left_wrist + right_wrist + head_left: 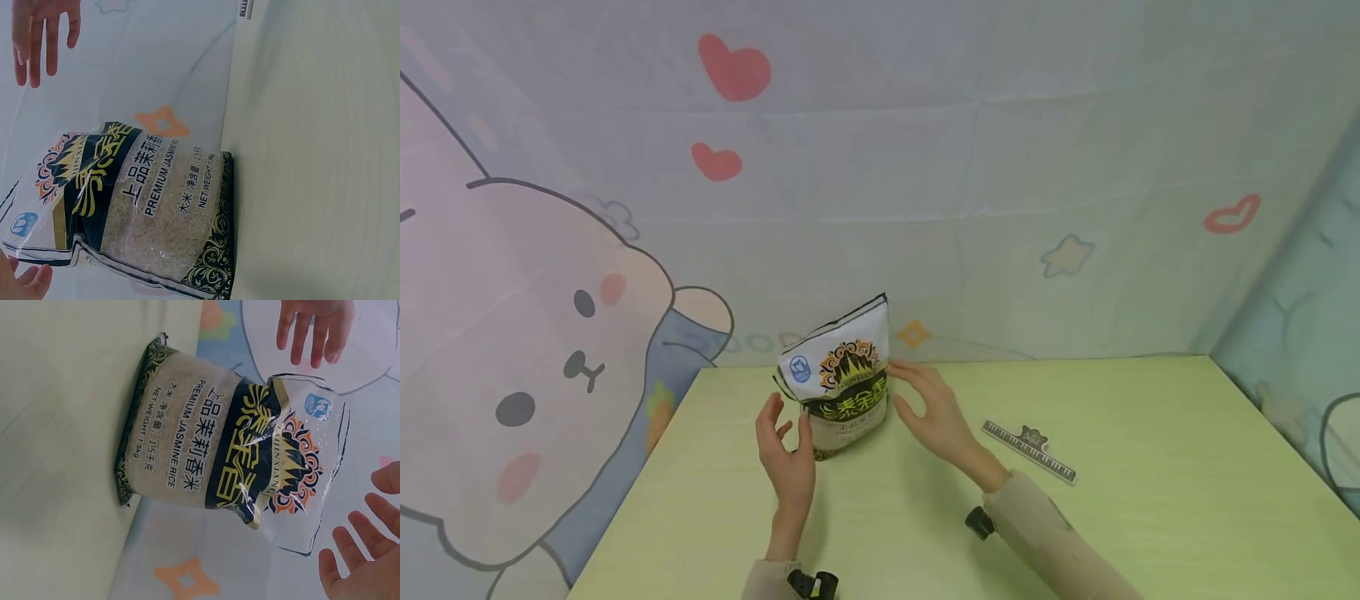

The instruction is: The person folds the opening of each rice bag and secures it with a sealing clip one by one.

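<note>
A clear and white bag of jasmine rice (842, 400) stands upright on the table, its white top leaning to one side. My left hand (786, 462) is at the bag's left side, thumb and fingers spread apart. On the other side my right hand (936, 417) has its fingers extended, fingertips right at the bag's edge. In the right wrist view the right hand's fingers (359, 540) are spread beside the white top of the bag (300, 456). The left wrist view has left fingertips (37, 281) close by the bag's upper edge.
To the right on the light green table (1112, 533) lies a long clip (1030, 450) with a piano-key pattern and a dark shaped handle. A printed cloth (1000, 208) with hearts and a cartoon animal hangs behind the table.
</note>
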`<state>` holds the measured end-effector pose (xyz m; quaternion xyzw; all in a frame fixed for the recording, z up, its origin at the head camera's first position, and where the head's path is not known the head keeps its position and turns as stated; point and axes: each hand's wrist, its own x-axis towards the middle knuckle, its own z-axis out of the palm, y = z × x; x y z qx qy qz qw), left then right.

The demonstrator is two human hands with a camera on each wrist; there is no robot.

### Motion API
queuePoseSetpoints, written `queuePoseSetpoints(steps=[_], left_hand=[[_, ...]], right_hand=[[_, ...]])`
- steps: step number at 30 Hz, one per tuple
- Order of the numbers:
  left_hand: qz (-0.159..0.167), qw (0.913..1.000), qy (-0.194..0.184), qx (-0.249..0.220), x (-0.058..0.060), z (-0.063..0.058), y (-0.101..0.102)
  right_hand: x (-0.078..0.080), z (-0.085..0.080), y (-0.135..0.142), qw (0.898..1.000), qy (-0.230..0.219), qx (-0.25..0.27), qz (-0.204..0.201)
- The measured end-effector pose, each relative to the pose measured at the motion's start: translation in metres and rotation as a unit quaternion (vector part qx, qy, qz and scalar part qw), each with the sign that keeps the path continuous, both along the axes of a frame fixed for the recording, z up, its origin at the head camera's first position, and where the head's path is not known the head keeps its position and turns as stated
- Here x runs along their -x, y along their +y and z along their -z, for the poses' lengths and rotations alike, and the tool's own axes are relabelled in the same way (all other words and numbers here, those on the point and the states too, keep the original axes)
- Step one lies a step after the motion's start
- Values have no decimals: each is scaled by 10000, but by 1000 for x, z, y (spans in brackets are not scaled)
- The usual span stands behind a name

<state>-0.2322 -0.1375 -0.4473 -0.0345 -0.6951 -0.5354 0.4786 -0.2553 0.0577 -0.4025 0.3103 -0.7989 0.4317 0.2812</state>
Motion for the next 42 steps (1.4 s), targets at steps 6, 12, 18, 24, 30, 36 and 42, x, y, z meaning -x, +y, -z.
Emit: queuePoseSetpoints(steps=[6,12,18,24,30,36,42], left_hand=[[259,9984,-505,-16,2,1,-4],[450,9959,-784,14,6,5,-8],[393,9964,-749,64,13,10,-11],[526,9956,-780,-36,11,5,-9],[596,9945,-857,-129,0,-11,-4],[659,9938,-850,-292,-1,-12,-6],[676,9937,-823,-339,2,-9,-8]], right_hand=[[7,-1,-5,9997,-173,54,-153],[13,0,-12,9991,-301,88,-272],[19,-2,-17,9983,-350,46,-457],[22,-4,-20,9975,-467,-27,-524],[26,-6,-24,9971,-458,-121,-598],[30,-12,-32,9952,-518,-190,-807],[37,-20,-41,9948,-382,-372,-873]])
